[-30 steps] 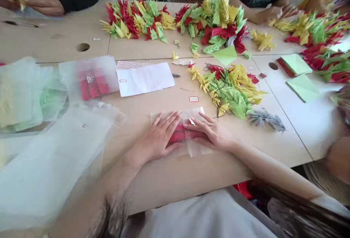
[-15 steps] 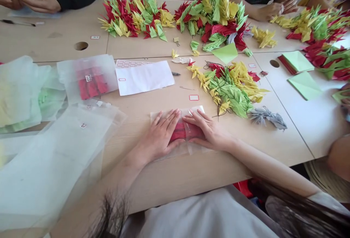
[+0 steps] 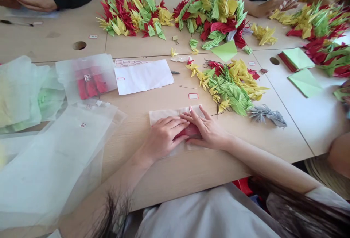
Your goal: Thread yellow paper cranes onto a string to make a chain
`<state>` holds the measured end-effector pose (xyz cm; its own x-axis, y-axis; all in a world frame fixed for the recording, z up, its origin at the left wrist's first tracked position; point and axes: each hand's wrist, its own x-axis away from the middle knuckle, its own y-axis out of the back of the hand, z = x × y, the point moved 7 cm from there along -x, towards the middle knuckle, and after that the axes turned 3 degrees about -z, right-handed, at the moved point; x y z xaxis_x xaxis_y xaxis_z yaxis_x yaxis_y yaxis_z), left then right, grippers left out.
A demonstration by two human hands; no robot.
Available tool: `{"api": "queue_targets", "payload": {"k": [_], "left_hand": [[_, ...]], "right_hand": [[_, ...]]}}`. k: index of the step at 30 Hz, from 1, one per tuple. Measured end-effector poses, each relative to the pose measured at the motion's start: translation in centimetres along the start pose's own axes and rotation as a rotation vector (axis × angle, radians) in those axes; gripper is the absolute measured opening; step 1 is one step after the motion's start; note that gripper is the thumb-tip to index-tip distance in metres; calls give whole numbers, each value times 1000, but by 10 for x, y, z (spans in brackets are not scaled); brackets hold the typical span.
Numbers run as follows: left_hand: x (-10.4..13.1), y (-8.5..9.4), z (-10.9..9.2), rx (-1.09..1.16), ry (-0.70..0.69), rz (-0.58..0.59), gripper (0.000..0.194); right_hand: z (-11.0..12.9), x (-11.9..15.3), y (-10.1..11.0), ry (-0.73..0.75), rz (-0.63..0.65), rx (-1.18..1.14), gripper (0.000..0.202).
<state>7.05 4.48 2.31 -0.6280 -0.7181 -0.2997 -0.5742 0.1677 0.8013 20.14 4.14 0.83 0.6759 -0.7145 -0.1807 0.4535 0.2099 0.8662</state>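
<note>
A frosted plastic bag lies folded flat near the table's front edge, with red folded paper showing through it. My left hand rests on its left part, fingers stretched out and pointing right over the red. On the right part lies my right hand, fingers spread, its fingertips near those of the left. Both palms hide much of the bag. Just beyond it is a red-bordered label. Past my right hand sits a heap of strung yellow and green paper cranes.
More frosted bags cover the left side, one holding red bundles. Label sheets and a pen lie ahead. Colourful crane heaps line the back. A grey bundle and green paper squares are right; other people sit around.
My left hand has slid right and its fingers have turned across the bag, now covering more of the red paper. The right hand has stayed nearly in place.
</note>
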Motion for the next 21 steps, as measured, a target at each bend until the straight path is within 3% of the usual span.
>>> {"api": "queue_targets", "payload": {"k": [7, 12, 17, 21], "left_hand": [[-1, 3, 7, -45, 171, -67, 44], [0, 4, 8, -83, 169, -84, 52], [2, 0, 10, -78, 170, -23, 49], [4, -4, 13, -83, 180, 19, 55]], "right_hand": [[0, 1, -1, 16, -4, 4, 104], [1, 0, 0, 15, -8, 8, 105], [1, 1, -3, 13, -4, 4, 105], [4, -7, 20, 28, -30, -64, 89]]}}
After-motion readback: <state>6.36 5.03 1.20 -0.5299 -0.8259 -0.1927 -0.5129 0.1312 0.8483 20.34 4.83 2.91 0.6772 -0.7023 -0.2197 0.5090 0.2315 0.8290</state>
